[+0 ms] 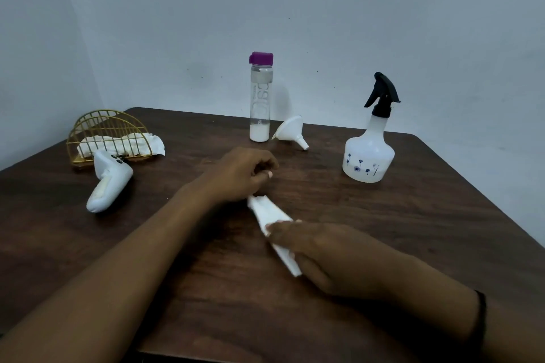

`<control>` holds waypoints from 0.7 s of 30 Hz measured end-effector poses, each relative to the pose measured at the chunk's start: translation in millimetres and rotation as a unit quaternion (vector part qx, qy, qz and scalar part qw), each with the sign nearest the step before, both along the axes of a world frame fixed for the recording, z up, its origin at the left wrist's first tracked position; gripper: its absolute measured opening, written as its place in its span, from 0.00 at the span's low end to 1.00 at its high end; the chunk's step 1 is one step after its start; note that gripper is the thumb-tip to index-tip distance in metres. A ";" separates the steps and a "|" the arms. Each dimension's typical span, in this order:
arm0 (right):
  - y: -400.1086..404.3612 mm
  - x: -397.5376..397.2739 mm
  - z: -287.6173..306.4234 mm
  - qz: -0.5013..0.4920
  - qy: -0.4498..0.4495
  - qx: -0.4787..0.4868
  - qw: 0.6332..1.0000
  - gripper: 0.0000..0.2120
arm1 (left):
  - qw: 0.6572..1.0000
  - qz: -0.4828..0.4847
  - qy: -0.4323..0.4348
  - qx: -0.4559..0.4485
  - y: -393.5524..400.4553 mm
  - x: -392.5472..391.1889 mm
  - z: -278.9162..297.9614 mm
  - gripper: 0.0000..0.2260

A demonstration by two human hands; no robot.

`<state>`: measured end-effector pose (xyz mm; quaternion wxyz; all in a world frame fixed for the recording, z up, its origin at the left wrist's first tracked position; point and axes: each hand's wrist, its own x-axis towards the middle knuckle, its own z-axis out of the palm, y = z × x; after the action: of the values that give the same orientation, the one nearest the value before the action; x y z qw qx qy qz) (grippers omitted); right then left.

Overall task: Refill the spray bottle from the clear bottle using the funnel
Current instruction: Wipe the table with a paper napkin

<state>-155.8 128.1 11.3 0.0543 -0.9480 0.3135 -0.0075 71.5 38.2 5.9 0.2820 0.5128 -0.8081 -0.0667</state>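
A white spray bottle [368,153] with a black trigger head screwed on stands at the right of the table. The clear bottle [260,97] with a purple cap stands upright at the back, holding a little white liquid at its bottom. A white funnel [290,131] lies on its side just right of it. Both hands grip one folded white tissue [272,215] on the table in front of me. My left hand [241,174] is closed on its far end and my right hand [321,253] on its near end.
A gold wire napkin holder [103,127] with white tissues stands at the back left. A white controller [107,183] lies in front of it. The dark wooden table [413,244] ends near the grey wall behind and at the right edge.
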 end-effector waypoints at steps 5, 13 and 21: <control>-48.2 -23.4 -2.4 -0.139 0.019 -0.001 0.990 0.24 | 1.000 0.019 -0.005 0.012 -1.7 3.3 0.5 0.10; -79.6 -35.0 6.4 -0.247 0.045 0.027 0.968 0.22 | 1.000 0.023 -0.014 0.014 -2.3 2.0 -0.4 0.10; -56.6 -27.9 0.4 -0.214 0.008 0.051 0.976 0.32 | 1.000 0.015 -0.020 0.011 -2.4 1.8 -0.9 0.06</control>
<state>-183.7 71.4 11.7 0.0975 -0.8550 0.5093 0.0047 73.4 35.8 5.0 0.2608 0.5295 -0.8049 -0.0610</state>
